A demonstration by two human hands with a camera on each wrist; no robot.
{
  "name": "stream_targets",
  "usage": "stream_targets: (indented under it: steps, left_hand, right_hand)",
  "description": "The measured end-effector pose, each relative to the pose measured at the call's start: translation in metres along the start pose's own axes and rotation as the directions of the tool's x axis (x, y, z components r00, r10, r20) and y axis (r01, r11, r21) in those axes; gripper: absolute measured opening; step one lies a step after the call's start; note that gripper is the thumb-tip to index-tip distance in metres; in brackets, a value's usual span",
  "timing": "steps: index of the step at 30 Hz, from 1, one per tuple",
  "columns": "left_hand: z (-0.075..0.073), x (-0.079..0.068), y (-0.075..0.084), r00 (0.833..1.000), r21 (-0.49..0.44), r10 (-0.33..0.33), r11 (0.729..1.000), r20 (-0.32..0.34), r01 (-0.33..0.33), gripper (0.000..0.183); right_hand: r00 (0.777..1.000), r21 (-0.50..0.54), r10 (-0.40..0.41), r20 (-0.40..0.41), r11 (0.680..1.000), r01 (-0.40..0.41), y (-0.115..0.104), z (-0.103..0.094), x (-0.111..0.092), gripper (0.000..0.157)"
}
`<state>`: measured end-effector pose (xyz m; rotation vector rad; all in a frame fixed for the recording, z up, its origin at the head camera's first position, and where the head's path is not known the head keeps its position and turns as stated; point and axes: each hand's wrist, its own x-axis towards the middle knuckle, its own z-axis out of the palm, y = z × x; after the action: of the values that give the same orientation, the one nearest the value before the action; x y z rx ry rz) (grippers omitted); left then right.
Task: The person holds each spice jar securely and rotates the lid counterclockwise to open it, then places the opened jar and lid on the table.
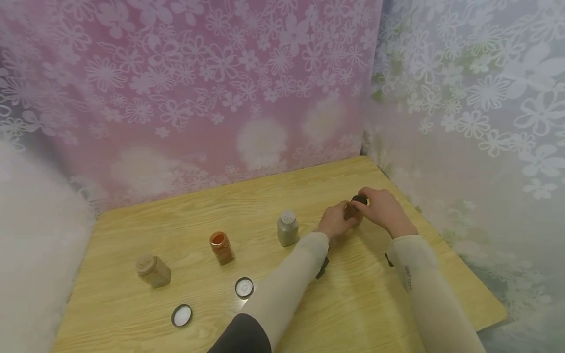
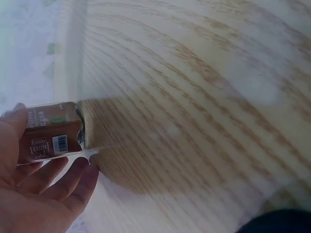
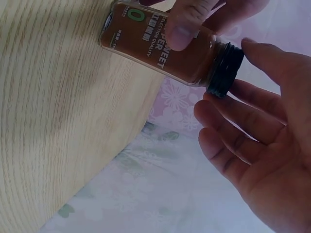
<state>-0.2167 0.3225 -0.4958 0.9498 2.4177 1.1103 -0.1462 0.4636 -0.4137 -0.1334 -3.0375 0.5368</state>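
A glass spice jar of reddish-brown powder, printed with a label, is held tilted just above the wooden table. My left hand grips its body, the thumb across the label in the right wrist view. My right hand has thumb and fingers around the black screw cap, which sits on the jar's neck. In the left wrist view a barcode shows on the side of the jar, with the left fingers beneath it.
To the left on the table stand a grey-powder jar, an orange-red jar with an uncovered mouth and a tan jar. Two black-rimmed lids lie nearer the front. Flowered curtains border the table behind and at right.
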Motion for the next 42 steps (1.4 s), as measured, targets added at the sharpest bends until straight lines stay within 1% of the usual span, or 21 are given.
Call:
stream_targets:
  steps: [2, 4, 7, 9, 12, 16, 22, 25, 28, 30, 33, 37, 40, 42]
  left_hand:
    - [0.0, 0.001, -0.001, 1.0, 0.013, 0.02, 1.0, -0.025, -0.02, 0.055]
    - [0.001, 0.002, 0.0, 0.999, 0.02, 0.023, 1.0, -0.038, -0.023, 0.052]
    - [0.003, 0.004, 0.0, 0.999, 0.034, 0.015, 0.999, -0.038, -0.014, 0.05]
    - [0.004, 0.006, -0.001, 1.0, 0.039, 0.001, 0.999, -0.024, 0.0, 0.052]
    - [0.005, 0.008, -0.003, 1.0, 0.052, -0.003, 0.999, 0.002, 0.003, 0.055]
    - [0.003, 0.011, -0.006, 0.999, 0.083, 0.028, 0.996, 0.022, -0.03, 0.054]
    - [-0.001, 0.011, -0.007, 0.997, 0.101, 0.052, 0.993, 0.056, -0.058, 0.049]
    - [-0.003, 0.01, -0.006, 0.995, 0.133, 0.076, 0.987, 0.071, -0.085, 0.046]
    - [-0.006, 0.009, -0.005, 0.992, 0.153, 0.092, 0.983, 0.083, -0.104, 0.044]
    - [-0.007, 0.008, -0.004, 0.992, 0.148, 0.092, 0.983, 0.088, -0.105, 0.045]
    - [-0.007, 0.006, -0.003, 0.991, 0.125, 0.087, 0.987, 0.101, -0.099, 0.047]
    - [-0.005, 0.005, -0.005, 0.993, 0.059, 0.073, 0.995, 0.092, -0.079, 0.048]
    - [-0.004, 0.005, -0.005, 0.996, 0.015, 0.062, 0.998, 0.069, -0.063, 0.057]
    - [-0.003, 0.006, -0.005, 0.996, -0.017, 0.056, 0.998, 0.063, -0.055, 0.058]
  right_hand:
    - [1.0, 0.009, -0.002, -0.002, 1.0, 0.002, 0.0, 0.0, 0.0, 0.036]
    - [1.0, 0.01, 0.001, -0.005, 1.0, -0.001, 0.001, 0.0, 0.001, 0.036]
    - [1.0, 0.012, 0.006, -0.013, 1.0, -0.006, 0.0, 0.002, 0.002, 0.037]
    - [1.0, 0.007, 0.008, -0.015, 1.0, -0.008, 0.0, 0.004, 0.003, 0.039]
    - [1.0, -0.009, -0.003, -0.004, 1.0, 0.003, -0.001, 0.007, 0.004, 0.043]
    - [0.999, -0.042, -0.046, 0.003, 0.998, 0.046, -0.002, 0.009, 0.005, 0.042]
    - [0.994, -0.085, -0.107, -0.026, 0.991, 0.104, -0.001, 0.013, 0.003, 0.039]
    - [0.993, -0.095, -0.113, -0.04, 0.99, 0.108, 0.001, 0.016, 0.002, 0.037]
    - [0.993, -0.097, -0.113, -0.048, 0.989, 0.108, 0.002, 0.018, 0.001, 0.04]
    - [0.994, -0.092, -0.103, -0.046, 0.991, 0.099, 0.002, 0.018, 0.001, 0.041]
    - [0.995, -0.091, -0.097, -0.038, 0.991, 0.093, 0.001, 0.018, 0.001, 0.037]
    - [0.995, -0.091, -0.096, -0.022, 0.991, 0.093, -0.001, 0.016, 0.001, 0.032]
    - [0.997, -0.085, -0.079, -0.008, 0.993, 0.078, -0.003, 0.015, -0.001, 0.036]
    - [0.998, -0.083, -0.067, -0.004, 0.994, 0.067, -0.003, 0.014, -0.002, 0.039]
